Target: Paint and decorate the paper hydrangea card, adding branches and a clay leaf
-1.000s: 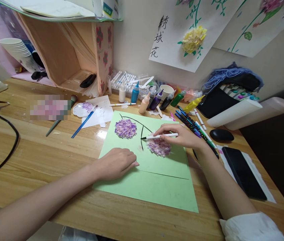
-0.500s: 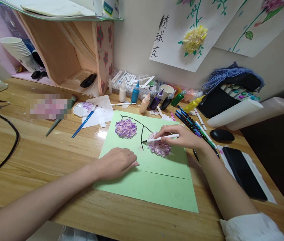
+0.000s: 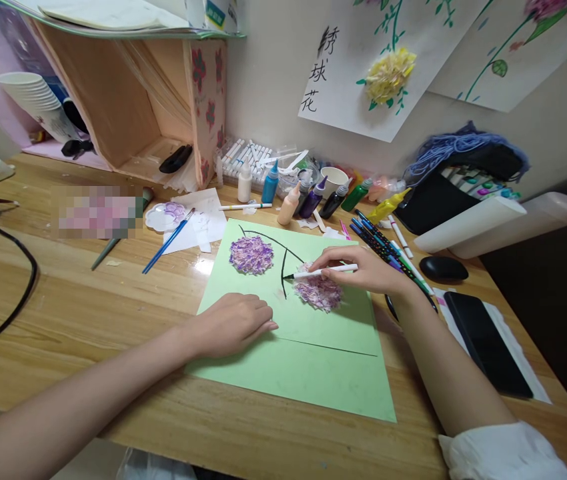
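A sheet of light green paper lies on the wooden table. My right hand is closed around a white marker, whose black tip touches a short black line on the sheet. Part of that hand covers the upper edge of a pink-and-purple textured flower. A second purple flower sits on the upper left of the paper. Black curved lines run between the two flowers. My left hand rests on the sheet's left side, fingers curled together, with nothing visible in them.
Paint bottles stand behind the sheet, near a box of markers. Several pens and a black mouse lie to the right, beside a black phone. Brushes and a palette are at left.
The marker tip has shifted slightly up along the short black line, with my right hand moving a little. My left hand stays in place.
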Action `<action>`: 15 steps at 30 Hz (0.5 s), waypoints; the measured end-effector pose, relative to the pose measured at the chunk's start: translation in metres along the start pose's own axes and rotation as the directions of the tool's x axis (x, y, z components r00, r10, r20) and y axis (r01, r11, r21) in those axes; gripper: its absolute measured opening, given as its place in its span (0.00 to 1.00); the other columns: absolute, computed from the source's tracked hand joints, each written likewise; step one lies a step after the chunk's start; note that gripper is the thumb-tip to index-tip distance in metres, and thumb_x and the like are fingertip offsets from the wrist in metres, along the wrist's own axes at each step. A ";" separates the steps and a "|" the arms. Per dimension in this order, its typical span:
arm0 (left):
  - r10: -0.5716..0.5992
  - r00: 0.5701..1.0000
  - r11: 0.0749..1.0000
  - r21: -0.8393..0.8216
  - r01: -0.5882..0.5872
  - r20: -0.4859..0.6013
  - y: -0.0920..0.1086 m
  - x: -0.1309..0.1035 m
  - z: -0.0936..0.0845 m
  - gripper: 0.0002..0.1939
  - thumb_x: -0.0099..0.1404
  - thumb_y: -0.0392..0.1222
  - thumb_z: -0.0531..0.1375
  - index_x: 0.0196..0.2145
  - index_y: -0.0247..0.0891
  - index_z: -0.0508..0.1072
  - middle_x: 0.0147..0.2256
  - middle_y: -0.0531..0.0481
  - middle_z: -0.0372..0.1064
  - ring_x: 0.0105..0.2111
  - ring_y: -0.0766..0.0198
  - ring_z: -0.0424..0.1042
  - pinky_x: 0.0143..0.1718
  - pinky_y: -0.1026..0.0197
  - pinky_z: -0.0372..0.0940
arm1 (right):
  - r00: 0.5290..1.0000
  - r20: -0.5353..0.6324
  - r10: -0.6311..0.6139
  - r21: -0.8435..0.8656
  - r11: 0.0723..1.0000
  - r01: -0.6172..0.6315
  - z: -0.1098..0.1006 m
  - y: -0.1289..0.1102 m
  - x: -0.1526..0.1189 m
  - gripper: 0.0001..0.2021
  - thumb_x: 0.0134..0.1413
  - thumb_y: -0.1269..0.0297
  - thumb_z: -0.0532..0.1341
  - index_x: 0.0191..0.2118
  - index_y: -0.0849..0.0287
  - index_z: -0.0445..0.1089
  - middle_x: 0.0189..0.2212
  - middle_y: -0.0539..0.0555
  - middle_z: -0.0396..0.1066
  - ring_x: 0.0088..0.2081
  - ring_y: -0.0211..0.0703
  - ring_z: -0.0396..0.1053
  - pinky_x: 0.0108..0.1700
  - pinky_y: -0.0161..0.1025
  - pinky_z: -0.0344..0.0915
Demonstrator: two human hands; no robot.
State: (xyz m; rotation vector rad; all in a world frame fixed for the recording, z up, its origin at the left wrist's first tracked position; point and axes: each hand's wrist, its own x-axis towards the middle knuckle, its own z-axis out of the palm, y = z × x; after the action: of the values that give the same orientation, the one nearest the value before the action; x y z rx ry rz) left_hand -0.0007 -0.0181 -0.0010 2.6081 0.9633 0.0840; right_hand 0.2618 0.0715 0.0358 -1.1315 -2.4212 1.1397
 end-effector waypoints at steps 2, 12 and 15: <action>0.000 1.000 1.000 -0.002 0.000 0.004 0.000 0.000 0.000 0.19 0.72 0.47 0.42 0.29 0.38 0.64 0.28 0.50 0.67 0.27 0.61 0.64 0.28 0.59 0.54 | 0.999 -0.037 0.004 -0.005 1.000 -0.004 0.000 -0.001 0.000 0.10 0.52 0.65 0.58 0.38 0.58 0.75 0.36 0.55 0.75 0.39 0.45 0.71 0.43 0.40 0.67; -0.009 1.000 1.000 0.003 0.009 0.027 0.000 0.001 0.000 0.19 0.72 0.47 0.41 0.29 0.38 0.63 0.28 0.49 0.67 0.27 0.62 0.64 0.28 0.60 0.53 | 0.998 0.055 -0.031 0.028 0.999 0.030 -0.002 -0.002 -0.001 0.10 0.52 0.64 0.59 0.38 0.58 0.76 0.37 0.55 0.76 0.38 0.44 0.72 0.41 0.37 0.68; -0.008 1.000 1.000 -0.003 0.008 0.024 0.000 0.000 0.001 0.19 0.72 0.47 0.41 0.29 0.38 0.63 0.28 0.50 0.67 0.27 0.62 0.64 0.28 0.60 0.53 | 0.994 0.094 -0.054 0.024 0.998 0.052 -0.001 -0.002 -0.001 0.10 0.53 0.64 0.59 0.39 0.58 0.76 0.36 0.55 0.76 0.38 0.43 0.72 0.41 0.37 0.68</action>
State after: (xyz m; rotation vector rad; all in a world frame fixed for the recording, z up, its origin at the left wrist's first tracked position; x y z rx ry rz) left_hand -0.0004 -0.0179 -0.0017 2.5963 0.9641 0.0521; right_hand 0.2623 0.0706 0.0383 -1.0225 -2.4868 1.2258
